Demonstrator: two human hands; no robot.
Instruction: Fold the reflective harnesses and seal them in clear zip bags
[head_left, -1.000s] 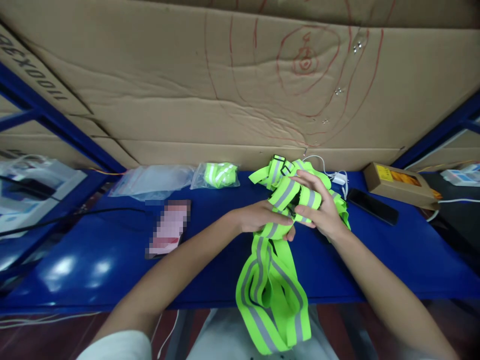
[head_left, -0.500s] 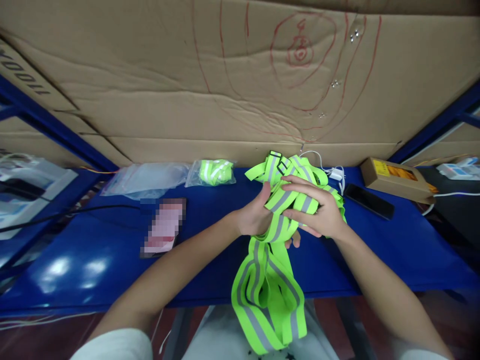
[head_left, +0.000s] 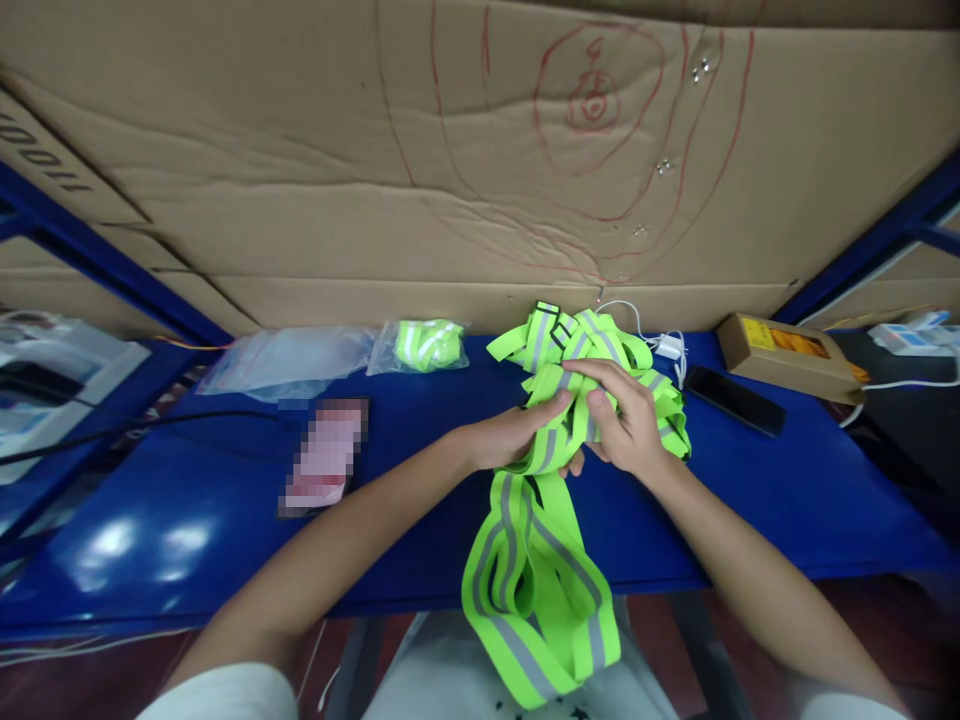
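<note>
A long neon-yellow reflective strap [head_left: 547, 452] with a grey stripe runs in folded layers between my hands. My left hand [head_left: 517, 436] is closed on the layers, its thumb on top and fingertips showing underneath. From the right, my right hand [head_left: 622, 415] grips the folds with thumb and fingers. Loops of the strap hang below, over the table's front edge and in front of my lap. Behind my hands lies a heap of the same strapping [head_left: 607, 340], with black buckles [head_left: 553, 318] at its upper left.
On the blue table [head_left: 420, 540] are a phone with a blurred screen [head_left: 326, 455], clear plastic bags [head_left: 292, 360], a bagged strap [head_left: 429, 345], a dark phone [head_left: 735, 400], a white charger [head_left: 670, 346] and a cardboard box [head_left: 787, 355]. A cardboard panel [head_left: 300, 230] stands behind.
My right hand has drawn down and inward, its thumb now on top of the folds near my left thumb. The hanging loops have shifted slightly.
</note>
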